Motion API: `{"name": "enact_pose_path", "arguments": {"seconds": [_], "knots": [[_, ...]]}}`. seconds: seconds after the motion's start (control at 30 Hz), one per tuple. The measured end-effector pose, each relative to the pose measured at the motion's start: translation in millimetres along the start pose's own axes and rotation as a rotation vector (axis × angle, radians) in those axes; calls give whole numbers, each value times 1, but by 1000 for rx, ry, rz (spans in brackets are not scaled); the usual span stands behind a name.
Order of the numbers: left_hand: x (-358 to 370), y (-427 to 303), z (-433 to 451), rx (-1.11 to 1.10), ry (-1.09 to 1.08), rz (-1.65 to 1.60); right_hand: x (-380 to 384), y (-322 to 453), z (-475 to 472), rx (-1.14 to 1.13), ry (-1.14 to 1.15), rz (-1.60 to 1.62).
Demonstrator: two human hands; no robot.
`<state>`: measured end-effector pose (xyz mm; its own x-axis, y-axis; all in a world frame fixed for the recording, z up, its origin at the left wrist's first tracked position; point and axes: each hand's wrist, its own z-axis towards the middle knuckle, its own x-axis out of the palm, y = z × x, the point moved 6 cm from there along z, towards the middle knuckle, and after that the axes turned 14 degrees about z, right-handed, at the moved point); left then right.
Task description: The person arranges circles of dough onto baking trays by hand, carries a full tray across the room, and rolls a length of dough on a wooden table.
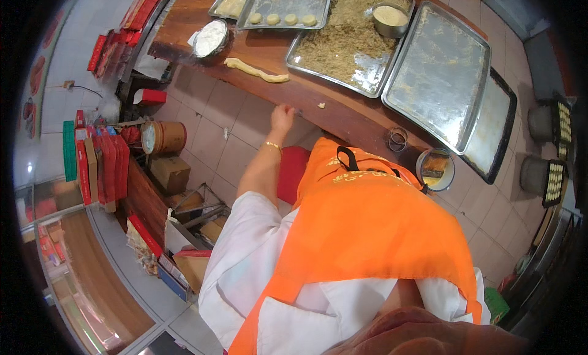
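Observation:
My left hand, with a gold-coloured bracelet on its wrist, is at the near edge of the wooden table. Its fingers are curled together; whether anything is between them is hidden. Right of it lies a small scrap of dough. Beyond the hand, a long dough rope rests near the table edge. A bowl of white flour stands behind the rope's left end. Round dough pieces sit in rows on a metal tray. My right hand is out of view.
A crumb-covered tray bears a bowl of pale grains. Beside it are a large metal tray, metal rings and a mug holding a brush and yellow liquid. Boxes and a drum stand at left.

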<state>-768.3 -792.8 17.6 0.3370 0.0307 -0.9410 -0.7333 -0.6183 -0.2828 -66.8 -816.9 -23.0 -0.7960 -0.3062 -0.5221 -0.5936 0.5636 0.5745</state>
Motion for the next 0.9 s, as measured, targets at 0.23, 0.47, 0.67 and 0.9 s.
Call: {"name": "enact_pose_path", "arguments": {"seconds": [0.23, 0.47, 0.67, 0.9], "knots": [[-40, 33, 109, 188, -281, 417, 65, 231, 2, -342, -5, 59], [-24, 49, 174, 617, -68, 340, 265, 493, 24, -742, 309, -144], [-64, 47, 187, 706, 30, 119, 460, 600, 14, -1071, 550, -189], [-73, 64, 198, 642, 39, -53, 537, 589, 47, -735, 662, -212]]}}
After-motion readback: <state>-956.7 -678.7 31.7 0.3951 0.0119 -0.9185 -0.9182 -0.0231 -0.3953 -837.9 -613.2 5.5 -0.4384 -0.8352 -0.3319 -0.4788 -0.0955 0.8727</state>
